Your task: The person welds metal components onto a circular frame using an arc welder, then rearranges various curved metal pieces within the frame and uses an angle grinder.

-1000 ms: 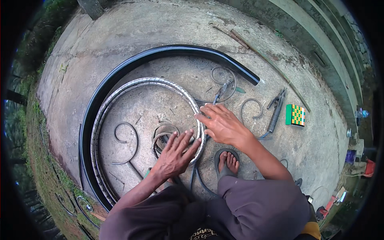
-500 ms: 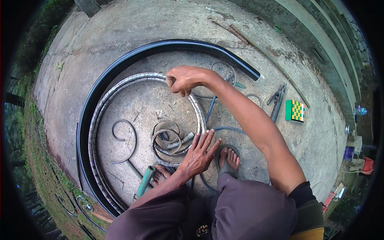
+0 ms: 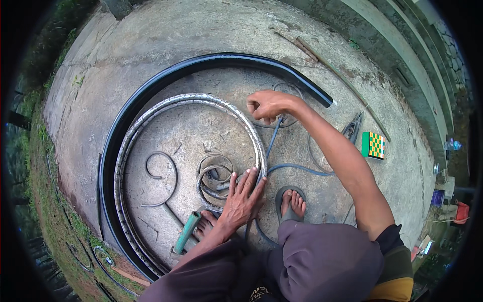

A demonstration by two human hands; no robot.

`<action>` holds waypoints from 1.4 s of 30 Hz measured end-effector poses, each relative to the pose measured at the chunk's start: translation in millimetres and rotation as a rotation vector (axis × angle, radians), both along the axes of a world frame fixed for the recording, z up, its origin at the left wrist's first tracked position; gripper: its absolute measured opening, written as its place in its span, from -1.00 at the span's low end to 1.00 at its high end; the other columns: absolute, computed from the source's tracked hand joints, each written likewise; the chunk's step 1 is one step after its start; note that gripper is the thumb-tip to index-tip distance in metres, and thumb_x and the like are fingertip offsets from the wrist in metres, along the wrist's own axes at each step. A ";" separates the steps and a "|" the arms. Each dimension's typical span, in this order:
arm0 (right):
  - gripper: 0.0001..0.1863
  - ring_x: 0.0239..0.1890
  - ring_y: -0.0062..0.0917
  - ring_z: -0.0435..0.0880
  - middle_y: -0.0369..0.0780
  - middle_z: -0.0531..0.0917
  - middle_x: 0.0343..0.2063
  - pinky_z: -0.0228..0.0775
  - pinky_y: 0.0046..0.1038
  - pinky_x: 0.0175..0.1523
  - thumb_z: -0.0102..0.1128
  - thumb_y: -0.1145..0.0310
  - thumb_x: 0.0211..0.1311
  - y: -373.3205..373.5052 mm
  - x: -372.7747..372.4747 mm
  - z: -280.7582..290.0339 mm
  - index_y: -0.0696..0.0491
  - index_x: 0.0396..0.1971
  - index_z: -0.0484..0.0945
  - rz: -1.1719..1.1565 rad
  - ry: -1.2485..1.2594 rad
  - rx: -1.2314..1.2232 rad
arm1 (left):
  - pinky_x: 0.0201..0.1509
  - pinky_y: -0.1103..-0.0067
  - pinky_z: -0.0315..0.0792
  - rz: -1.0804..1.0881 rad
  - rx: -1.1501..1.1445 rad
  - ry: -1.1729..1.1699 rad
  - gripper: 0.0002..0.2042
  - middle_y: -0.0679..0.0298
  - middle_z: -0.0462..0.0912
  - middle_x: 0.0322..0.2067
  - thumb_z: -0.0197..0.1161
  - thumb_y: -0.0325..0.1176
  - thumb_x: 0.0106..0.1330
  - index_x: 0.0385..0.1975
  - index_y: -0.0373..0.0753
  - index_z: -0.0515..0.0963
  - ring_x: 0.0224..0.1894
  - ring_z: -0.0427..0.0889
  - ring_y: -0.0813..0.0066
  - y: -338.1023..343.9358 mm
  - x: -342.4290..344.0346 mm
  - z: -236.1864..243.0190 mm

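My left hand (image 3: 242, 195) lies flat with spread fingers on the near right end of a curved bundle of silver metal strips (image 3: 151, 113) on the concrete. My right hand (image 3: 266, 104) is reached out farther away, closed in a fist just right of the bundle's far curve. It grips the end of a blue cable (image 3: 274, 138), which runs down from under the fist and bends off to the right. A black curved bar (image 3: 201, 61) arcs around the outside of the silver bundle.
Inside the arc lie an iron scroll (image 3: 161, 173), a small coil of rings (image 3: 214, 173) and a green-handled tool (image 3: 186, 232). A dark clamp (image 3: 354, 126) and a green-and-yellow checkered box (image 3: 373, 145) sit to the right. My sandalled foot (image 3: 292, 201) rests by the cable. Grass borders the slab's left edge.
My right hand left the spot beside the left hand, went out to the bundle's far curve, then shifted right and closed on the cable end. The left hand stayed on the near end.
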State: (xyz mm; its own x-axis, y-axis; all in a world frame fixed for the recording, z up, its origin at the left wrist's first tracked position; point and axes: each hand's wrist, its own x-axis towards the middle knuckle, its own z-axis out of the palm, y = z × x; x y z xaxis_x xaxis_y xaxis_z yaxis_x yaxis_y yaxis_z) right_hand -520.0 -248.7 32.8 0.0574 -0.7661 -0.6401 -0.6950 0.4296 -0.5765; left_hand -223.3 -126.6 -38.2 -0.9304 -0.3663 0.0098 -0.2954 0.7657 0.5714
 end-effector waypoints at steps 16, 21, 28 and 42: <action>-0.77 -0.58 -0.49 0.72 -0.05 0.68 -0.33 0.55 -0.40 -0.45 0.19 0.45 0.07 40.7 -22.3 11.7 0.19 -0.25 0.48 -0.120 0.030 -0.156 | 0.47 0.05 0.01 0.548 0.029 0.000 -0.33 -0.13 0.27 0.34 0.32 -0.04 0.26 0.32 -0.22 0.35 0.40 0.21 -0.09 -56.8 25.6 0.6; -0.62 -0.03 -0.08 0.65 -0.02 0.69 -0.15 0.43 -0.16 0.10 0.20 0.23 0.18 31.8 21.8 29.9 0.16 -0.09 0.53 0.085 0.153 -0.372 | 0.44 0.16 0.14 0.380 0.111 -0.057 -0.32 0.01 0.37 0.30 0.46 -0.18 0.11 0.28 -0.16 0.41 0.37 0.29 -0.02 -87.6 26.7 17.0; -0.60 -0.11 -0.05 0.68 0.04 0.69 -0.16 0.46 -0.12 0.05 0.30 0.24 0.22 87.6 2.0 -7.0 0.13 -0.01 0.55 -0.046 0.367 -0.155 | 0.32 0.23 0.35 0.546 0.288 0.013 -0.38 -0.06 0.43 0.26 0.32 -0.44 0.20 0.33 -0.10 0.38 0.24 0.48 -0.09 -86.1 38.8 -5.8; -0.58 0.05 -0.05 0.63 0.05 0.67 -0.08 0.43 -0.12 0.15 0.29 0.29 0.25 173.9 43.5 -36.5 0.14 0.07 0.51 -0.230 0.148 -0.156 | 0.28 0.24 0.41 0.656 0.109 0.127 -0.45 -0.07 0.51 0.18 0.13 -0.61 0.21 0.27 -0.15 0.44 0.20 0.52 -0.09 -74.6 42.4 -23.5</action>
State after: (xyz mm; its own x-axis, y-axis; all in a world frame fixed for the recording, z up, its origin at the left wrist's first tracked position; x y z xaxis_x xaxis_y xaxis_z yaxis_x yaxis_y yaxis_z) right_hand -476.5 -74.8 -3.7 -0.2139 -0.8378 -0.5023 -0.6708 0.4998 -0.5480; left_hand -180.9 -201.2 -61.6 -0.5094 -0.8598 0.0350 -0.6048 0.3867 0.6962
